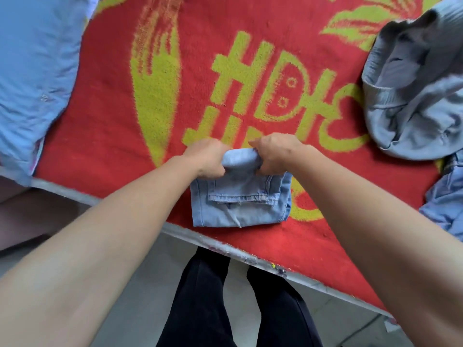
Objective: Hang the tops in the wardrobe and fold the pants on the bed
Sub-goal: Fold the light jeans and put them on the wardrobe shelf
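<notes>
At the far left a light blue pillow (32, 71) lies on the bed, its smooth cotton cover softly creased. Next to it spreads a fuzzy red blanket (105, 116) with a coarse, towel-like pile and large yellow-green motifs and block characters woven in. Near the blanket's front edge, the left hand (208, 156) has its fingers curled over the left end of a rolled fold of the jeans (240, 204), gripping the cloth. The jeans are pale, washed denim, already folded into a compact rectangle lying flat on the blanket close to the bed's pale edge (225, 244); a stitched hem runs across the top layer, and the upper part is bunched into a thick roll between the two hands. The right hand (273, 152) clamps the right end of that roll in the same way (its fingertips are tucked under the fabric and hidden). Further right lies a crumpled grey garment (413, 96) of ribbed, crinkled cloth, heaped in loose folds. At the right border a second rumpled piece of light blue fabric (448, 204) is partly cut off. Below the bed edge, the person's black trousers (200, 296) stand over a pale floor.
</notes>
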Tool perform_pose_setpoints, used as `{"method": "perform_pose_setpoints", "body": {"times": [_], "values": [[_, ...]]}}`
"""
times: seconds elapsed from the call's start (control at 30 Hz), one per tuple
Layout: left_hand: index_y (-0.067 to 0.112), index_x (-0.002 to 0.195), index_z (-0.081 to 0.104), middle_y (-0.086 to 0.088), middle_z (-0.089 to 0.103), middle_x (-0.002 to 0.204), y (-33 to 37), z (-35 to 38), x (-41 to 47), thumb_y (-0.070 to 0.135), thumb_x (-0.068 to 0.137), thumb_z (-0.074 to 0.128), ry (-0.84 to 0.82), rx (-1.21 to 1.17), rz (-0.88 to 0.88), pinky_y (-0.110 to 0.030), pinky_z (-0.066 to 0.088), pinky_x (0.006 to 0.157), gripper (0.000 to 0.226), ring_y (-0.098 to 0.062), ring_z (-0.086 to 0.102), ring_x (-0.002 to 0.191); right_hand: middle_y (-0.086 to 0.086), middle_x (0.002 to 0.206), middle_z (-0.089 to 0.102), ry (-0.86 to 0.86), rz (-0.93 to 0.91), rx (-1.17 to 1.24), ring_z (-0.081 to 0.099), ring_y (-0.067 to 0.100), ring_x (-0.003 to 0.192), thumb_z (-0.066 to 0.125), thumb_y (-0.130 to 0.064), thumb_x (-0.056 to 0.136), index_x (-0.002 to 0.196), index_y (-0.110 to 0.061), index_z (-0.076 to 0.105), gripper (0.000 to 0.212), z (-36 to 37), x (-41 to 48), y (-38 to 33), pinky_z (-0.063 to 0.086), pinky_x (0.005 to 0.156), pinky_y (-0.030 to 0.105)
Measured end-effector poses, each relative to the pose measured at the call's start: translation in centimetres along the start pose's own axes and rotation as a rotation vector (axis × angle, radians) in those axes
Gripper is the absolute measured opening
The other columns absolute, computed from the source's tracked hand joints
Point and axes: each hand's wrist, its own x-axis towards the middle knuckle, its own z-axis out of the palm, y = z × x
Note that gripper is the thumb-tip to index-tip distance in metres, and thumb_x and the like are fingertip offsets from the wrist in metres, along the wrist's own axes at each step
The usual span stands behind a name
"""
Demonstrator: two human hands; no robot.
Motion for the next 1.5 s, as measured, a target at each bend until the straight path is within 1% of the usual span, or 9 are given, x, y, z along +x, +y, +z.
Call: {"method": "perform_pose_setpoints", "body": {"times": [0.2,0.43,0.53,0.63,0.77,1.13,1.27,1.43,1.5], "values": [[0.039,0.136,0.048,-0.007,0.053,0.107,3.6,-6.1,-8.9,0.019,0.08,0.059,0.294,0.061,-0.121,-0.041,0.048,0.078,0.061,-0.033,0.05,0.106,0.007,0.109,0.055,0.345,0.019,-0.062,0.051,0.029,0.109,0.066,-0.034,0.082,0.124,-0.03,0.059,0.043,-5.5,-9.0,-1.8,0.037,0.065,0.034],[0.03,0.135,0.051,-0.007,0.05,0.104,9.0,-19.4,-23.7,0.025,0.078,0.065,0.8,0.248,-0.241,-0.038,0.046,0.071,0.059,-0.03,0.046,0.103,0.005,0.119,0.05,0.905,-0.053,-0.171,0.047,0.029,0.112,0.064,-0.028,0.084,0.112,-0.028,0.064,0.028,-18.3,-24.2,-4.4,0.044,0.077,0.038],[0.033,0.131,0.055,-0.008,0.048,0.103,11.7,-22.3,-30.5,0.033,0.079,0.066,0.96,0.268,-0.308,-0.039,0.045,0.07,0.053,-0.031,0.046,0.101,0.004,0.131,0.05,1.018,-0.128,-0.15,0.048,0.029,0.117,0.065,-0.032,0.084,0.119,-0.031,0.062,0.035,-21.4,-30.1,-5.9,0.047,0.081,0.039],[0.04,0.13,0.055,-0.009,0.046,0.109,13.4,-22.5,-36.1,0.029,0.078,0.065,1.053,0.224,-0.363,-0.042,0.048,0.073,0.054,-0.033,0.046,0.101,0.001,0.118,0.06,1.069,-0.202,-0.109,0.058,0.029,0.107,0.066,-0.039,0.085,0.118,-0.035,0.059,0.034,-22.3,-34.3,-7.8,0.044,0.072,0.035],[0.045,0.132,0.052,-0.004,0.049,0.131,14.4,-21.0,-42.4,0.026,0.076,0.068,1.016,0.162,-0.505,-0.043,0.047,0.087,0.061,-0.032,0.052,0.113,-0.002,0.104,0.065,1.073,-0.308,-0.135,0.065,0.027,0.098,0.068,-0.048,0.078,0.116,-0.037,0.058,0.04,-21.9,-38.4,-11.2,0.034,0.065,0.031],[0.052,0.136,0.04,0.001,0.065,0.112,14.2,-13.6,-64.1,0.029,0.076,0.062,1.162,0.242,-0.748,-0.037,0.05,0.077,0.068,-0.027,0.063,0.1,0.0,0.111,0.064,1.244,-0.562,-0.291,0.064,0.028,0.099,0.064,-0.035,0.084,0.135,-0.035,0.047,0.053,-19.4,-50.6,-26.6,0.041,0.066,0.033],[0.047,0.134,0.045,0.001,0.067,0.108,13.9,-7.9,-75.4,0.031,0.076,0.063,1.226,0.286,-0.886,-0.033,0.048,0.071,0.063,-0.027,0.065,0.095,0.002,0.114,0.064,1.334,-0.687,-0.329,0.064,0.029,0.102,0.064,-0.032,0.085,0.142,-0.032,0.039,0.062,-15.8,-57.0,-35.8,0.041,0.066,0.034],[0.032,0.115,0.053,0.0,0.066,0.099,14.4,2.6,-91.3,0.029,0.078,0.06,1.252,0.352,-1.095,-0.032,0.038,0.061,0.038,-0.03,0.065,0.087,0.001,0.112,0.066,1.399,-0.887,-0.375,0.065,0.029,0.101,0.063,-0.033,0.079,0.13,-0.029,0.048,0.053,-8.7,-66.1,-48.3,0.048,0.085,0.038],[0.031,0.108,0.054,0.001,0.065,0.095,14.9,7.5,-97.6,0.028,0.078,0.06,1.297,0.406,-1.187,-0.03,0.032,0.057,0.031,-0.028,0.064,0.083,0.001,0.108,0.066,1.408,-0.994,-0.37,0.066,0.03,0.098,0.064,-0.033,0.078,0.125,-0.029,0.051,0.049,-5.7,-69.8,-53.3,0.05,0.076,0.038]]}}
